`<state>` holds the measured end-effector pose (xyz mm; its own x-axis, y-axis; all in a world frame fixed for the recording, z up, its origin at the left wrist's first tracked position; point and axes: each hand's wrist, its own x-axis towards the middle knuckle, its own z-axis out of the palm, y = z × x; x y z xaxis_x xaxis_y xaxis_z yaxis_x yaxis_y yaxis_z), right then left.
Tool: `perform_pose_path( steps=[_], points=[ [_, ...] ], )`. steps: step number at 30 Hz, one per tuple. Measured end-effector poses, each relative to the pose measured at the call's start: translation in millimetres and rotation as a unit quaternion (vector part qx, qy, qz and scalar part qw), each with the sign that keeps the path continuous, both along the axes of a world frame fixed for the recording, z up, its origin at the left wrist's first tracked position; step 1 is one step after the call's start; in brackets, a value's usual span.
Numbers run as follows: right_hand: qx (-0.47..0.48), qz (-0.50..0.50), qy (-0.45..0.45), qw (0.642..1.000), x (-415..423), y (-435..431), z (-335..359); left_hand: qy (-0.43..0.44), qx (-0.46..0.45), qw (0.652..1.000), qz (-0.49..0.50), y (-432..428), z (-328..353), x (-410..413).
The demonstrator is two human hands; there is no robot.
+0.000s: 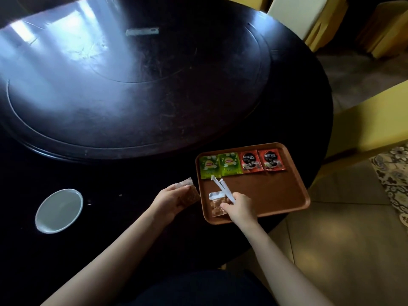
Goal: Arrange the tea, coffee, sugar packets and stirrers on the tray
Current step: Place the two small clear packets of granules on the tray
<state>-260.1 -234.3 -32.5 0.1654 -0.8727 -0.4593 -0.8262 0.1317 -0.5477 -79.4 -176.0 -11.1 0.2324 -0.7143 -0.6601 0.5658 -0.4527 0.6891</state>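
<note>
A brown tray lies at the table's near right edge. Along its far side sit two green tea packets and two red coffee packets in a row. My right hand is over the tray's near left corner, holding two white wrapped stirrers that point up-left, and its fingers touch a brown sugar packet lying on the tray. My left hand is just left of the tray, above the table, holding a second brown sugar packet.
A white empty bowl stands on the dark round table to the left. A raised turntable fills the table's middle, with a small grey flat object far back. Yellow chairs stand to the right.
</note>
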Motion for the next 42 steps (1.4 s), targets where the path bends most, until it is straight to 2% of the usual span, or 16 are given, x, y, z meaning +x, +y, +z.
perform_pose_path(
  steps=[13,15,17,21,23,26,32,34,35,36,38,39,40,42],
  points=[
    [-0.033,0.017,-0.024,0.999,1,1,-3,-0.029,0.003,0.999,-0.036,-6,2,-17],
    [-0.036,-0.018,-0.082,0.996,-2,1,1,-0.036,-0.001,0.998,-0.042,-7,3,-21],
    [-0.008,-0.061,-0.182,0.981,-7,0,11,-0.03,-0.008,0.998,-0.051,-10,4,-28],
    [0.115,-0.092,-0.348,0.926,-14,-1,34,-0.025,-0.012,0.996,-0.086,-19,7,-48],
    [0.149,-0.107,-0.39,0.902,-22,-5,38,-0.027,-0.009,0.995,-0.095,-25,9,-58],
    [0.155,-0.119,-0.383,0.903,-34,-12,32,-0.018,0.001,0.996,-0.086,-29,11,-70],
    [0.142,-0.095,-0.348,0.922,-48,-20,26,-0.07,-0.004,0.996,-0.059,-33,13,-89],
    [0.131,-0.105,-0.341,0.925,-50,-23,24,-0.128,-0.005,0.99,-0.051,-35,11,-93],
    [0.128,-0.113,-0.329,0.929,-52,-25,22,-0.185,-0.003,0.981,-0.05,-35,10,-92],
    [0.123,-0.12,-0.305,0.937,-53,-27,19,-0.264,0.001,0.963,-0.054,-35,7,-90],
    [0.107,-0.132,-0.247,0.954,-57,-29,11,-0.429,0.008,0.9,-0.072,-31,1,-79],
    [0.101,-0.134,-0.219,0.961,-58,-29,6,-0.482,0.011,0.873,-0.076,-28,-3,-74],
    [0.093,-0.129,-0.194,0.968,-58,-29,2,-0.512,0.018,0.855,-0.079,-24,-6,-69],
    [0.066,-0.103,-0.131,0.984,-56,-28,-4,-0.524,0.049,0.847,-0.08,-17,-13,-64]
  ],
)
